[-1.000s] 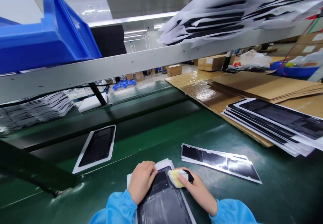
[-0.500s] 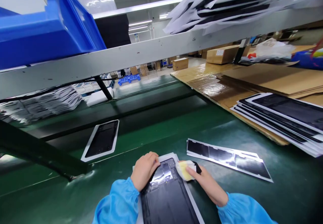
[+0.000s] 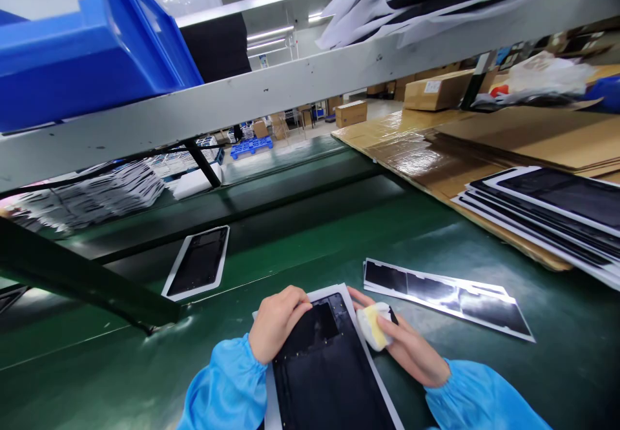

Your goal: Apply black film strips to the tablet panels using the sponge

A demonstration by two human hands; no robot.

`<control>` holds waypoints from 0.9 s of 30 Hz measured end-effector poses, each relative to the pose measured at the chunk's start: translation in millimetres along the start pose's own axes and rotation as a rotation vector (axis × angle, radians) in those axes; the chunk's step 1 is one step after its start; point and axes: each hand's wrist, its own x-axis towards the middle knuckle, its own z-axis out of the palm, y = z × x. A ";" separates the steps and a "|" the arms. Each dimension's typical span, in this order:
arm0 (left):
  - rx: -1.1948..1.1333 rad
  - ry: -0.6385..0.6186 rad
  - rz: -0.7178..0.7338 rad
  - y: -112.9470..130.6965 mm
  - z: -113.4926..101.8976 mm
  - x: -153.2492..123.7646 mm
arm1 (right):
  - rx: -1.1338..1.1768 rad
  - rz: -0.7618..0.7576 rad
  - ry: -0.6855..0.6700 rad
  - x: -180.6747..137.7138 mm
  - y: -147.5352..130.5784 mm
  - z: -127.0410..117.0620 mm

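Observation:
A flat black panel with a white border (image 3: pixel 334 378) lies in front of me on the green work surface. My left hand (image 3: pixel 278 323) is closed at its upper left edge, the thumb over the dark face. A smooth dark rectangle (image 3: pixel 317 327) shows near the panel's top end. Beside the right edge, my right hand (image 3: pixel 411 346) grips a wadded white and yellow wiping pad (image 3: pixel 374 327) with a black patch. Right of it lie dark glossy strips on white backing (image 3: pixel 445 294).
Another black panel (image 3: pixel 201 262) lies farther back on the left. Stacked panels (image 3: pixel 557 217) rest on cardboard (image 3: pixel 416 152) at right. A grey shelf beam (image 3: pixel 271 94) crosses overhead, carrying a blue bin (image 3: pixel 97 62). A dark green post (image 3: pixel 87 275) slants at left.
My right hand has moved the wiping pad slightly right, off the panel's top corner to beside its edge. The bright glare near the panel's top is gone. My left hand stays at the edge.

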 end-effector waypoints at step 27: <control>-0.865 0.075 -0.651 30.5 51.9 -15.3 | -0.126 -0.240 0.577 -5.7 -12.2 -20.4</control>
